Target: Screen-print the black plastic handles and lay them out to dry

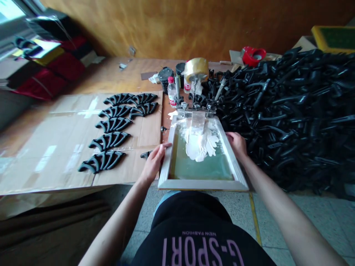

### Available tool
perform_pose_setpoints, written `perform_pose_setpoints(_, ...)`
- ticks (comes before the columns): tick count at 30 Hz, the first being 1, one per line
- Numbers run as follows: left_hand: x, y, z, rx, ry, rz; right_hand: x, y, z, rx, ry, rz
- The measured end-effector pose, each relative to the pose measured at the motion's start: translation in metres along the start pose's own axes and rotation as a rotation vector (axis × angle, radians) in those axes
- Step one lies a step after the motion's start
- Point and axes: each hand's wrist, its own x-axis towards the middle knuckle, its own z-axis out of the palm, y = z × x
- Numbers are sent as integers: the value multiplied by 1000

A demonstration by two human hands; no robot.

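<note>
Now, the left hand and right hand grip opposite rails of the screen-printing frame.

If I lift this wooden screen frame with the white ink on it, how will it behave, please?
The wooden screen frame will probably swing up rather than come free, because metal clamps hold its far end. It seems fairly light and stiff, being a thin rim. The green mesh looks fragile, and the thick white ink might creep if tilted steeply.
</note>
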Motion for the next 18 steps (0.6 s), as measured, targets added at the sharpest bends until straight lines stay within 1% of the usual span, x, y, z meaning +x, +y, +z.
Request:
perform_pose_setpoints(1,-2,-15,0,-2,-9,-57,11,0,-4,-17,70,52)
perform_pose_setpoints(2,-1,-30,2,-7,-14,-101,23,-6,-6,-28,121,75)
perform_pose_setpoints(3,1,-42,4,-5,-15,-136,36,-16,-6,-34,139,63)
perform_pose_setpoints(4,4,-53,5,4,-10,-162,47,-29,-3,-38,119,15)
perform_pose_setpoints(5,8,-62,7,22,-2,-180,56,-44,2,-47,61,-53)
perform_pose_setpoints(7,16,-74,8,61,9,-198,65,-72,15,-82,-103,-160)
perform_pose_setpoints(9,21,-82,6,89,8,-200,58,-90,27,-122,-263,-208)
perform_pose_setpoints(11,23,-87,3,107,-2,-196,37,-95,32,-142,-357,-272)
perform_pose_setpoints(12,24,-89,2,112,-6,-192,25,-95,30,-139,-379,-338)
perform_pose_setpoints(14,24,-92,1,113,-9,-186,2,-90,21,-108,-408,-532)
perform_pose_setpoints(16,23,-94,1,103,-6,-183,-9,-85,10,-58,-445,-696)
perform_pose_setpoints(17,23,-94,2,95,-2,-185,-10,-84,6,-33,-461,-732)
perform_pose_setpoints(18,22,-94,2,85,4,-187,-9,-84,4,-13,-465,-732)
